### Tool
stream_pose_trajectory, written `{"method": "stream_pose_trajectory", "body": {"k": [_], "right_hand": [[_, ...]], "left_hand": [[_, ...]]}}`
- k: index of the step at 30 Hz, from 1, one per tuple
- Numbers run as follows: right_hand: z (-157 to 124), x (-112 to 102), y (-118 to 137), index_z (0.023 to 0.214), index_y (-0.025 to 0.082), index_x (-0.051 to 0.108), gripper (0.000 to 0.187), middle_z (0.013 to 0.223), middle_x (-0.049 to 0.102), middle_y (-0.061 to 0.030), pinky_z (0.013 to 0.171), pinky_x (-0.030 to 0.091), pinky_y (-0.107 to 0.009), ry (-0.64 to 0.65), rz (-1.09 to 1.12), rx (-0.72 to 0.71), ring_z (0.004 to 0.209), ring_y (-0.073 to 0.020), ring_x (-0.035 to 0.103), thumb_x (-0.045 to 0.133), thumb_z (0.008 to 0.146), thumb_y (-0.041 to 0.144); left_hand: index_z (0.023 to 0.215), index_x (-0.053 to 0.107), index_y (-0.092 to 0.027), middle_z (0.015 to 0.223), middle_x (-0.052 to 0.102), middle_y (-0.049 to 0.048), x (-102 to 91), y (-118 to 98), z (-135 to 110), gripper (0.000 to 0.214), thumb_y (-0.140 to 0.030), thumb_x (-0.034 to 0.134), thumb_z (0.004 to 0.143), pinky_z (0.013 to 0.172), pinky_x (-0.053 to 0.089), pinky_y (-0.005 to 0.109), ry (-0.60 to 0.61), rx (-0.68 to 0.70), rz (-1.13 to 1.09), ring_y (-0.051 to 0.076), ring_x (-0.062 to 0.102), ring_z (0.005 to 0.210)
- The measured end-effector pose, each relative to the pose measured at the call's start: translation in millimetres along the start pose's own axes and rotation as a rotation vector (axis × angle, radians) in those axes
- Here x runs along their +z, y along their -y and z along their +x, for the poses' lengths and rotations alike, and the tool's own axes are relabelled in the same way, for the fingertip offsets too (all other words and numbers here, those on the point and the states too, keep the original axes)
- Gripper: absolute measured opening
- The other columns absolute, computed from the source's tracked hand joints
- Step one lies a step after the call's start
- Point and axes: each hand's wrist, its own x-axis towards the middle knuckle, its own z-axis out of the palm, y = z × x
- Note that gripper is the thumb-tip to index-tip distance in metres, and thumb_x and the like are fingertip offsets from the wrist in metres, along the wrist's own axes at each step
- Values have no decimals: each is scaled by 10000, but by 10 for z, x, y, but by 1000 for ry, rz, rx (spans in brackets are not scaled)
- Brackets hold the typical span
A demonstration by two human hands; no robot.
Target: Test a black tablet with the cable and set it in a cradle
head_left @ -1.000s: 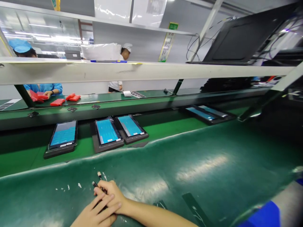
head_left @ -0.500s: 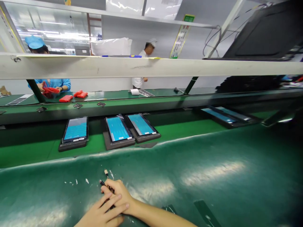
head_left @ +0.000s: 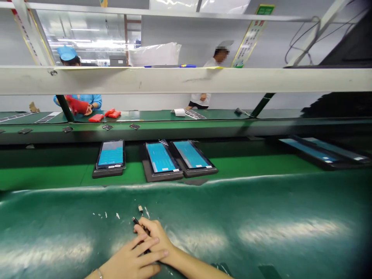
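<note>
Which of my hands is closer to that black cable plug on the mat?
Right. The right hand touches the black cable plug at its fingertips; the left hand lies across it, farther back.

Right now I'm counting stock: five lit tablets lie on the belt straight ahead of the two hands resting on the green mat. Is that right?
Not quite. The head view shows three lit tablets straight ahead, not five; more lie far off to the right. The rest holds: the left hand and right hand rest together on the green mat.
</note>
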Motion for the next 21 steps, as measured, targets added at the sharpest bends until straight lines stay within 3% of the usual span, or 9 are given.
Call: {"method": "stream_pose_trajectory", "body": {"k": [4, 11, 21], "right_hand": [[4, -3, -25, 637, 250, 405, 363, 538, 393, 88, 500, 274, -277, 9, -3, 0, 523, -130, 370, 490, 922, 459], [17, -17, -10, 648, 258, 386, 378, 557, 375, 81, 510, 274, -288, 27, 8, 13, 546, -139, 366, 462, 938, 489], [36, 4, -54, 633, 257, 353, 403, 558, 346, 86, 513, 254, -294, 17, -2, 12, 550, -136, 343, 464, 945, 486]], "left_hand": [[1173, 697, -337, 1572, 358, -90, -41, 6, 15, 226, -359, 538, 1015, 1237, 124, 398, 19, -16, -9, 211, 342, 1420], [1228, 663, -337, 1598, 303, -95, -94, 20, 22, 274, -340, 475, 1029, 1166, 342, 383, 115, -17, -8, 212, 340, 1427], [1293, 631, -303, 1620, 254, -74, -234, 42, 35, 328, -323, 424, 1039, 1189, 338, 384, 218, -8, -35, 216, 273, 1471]]}}
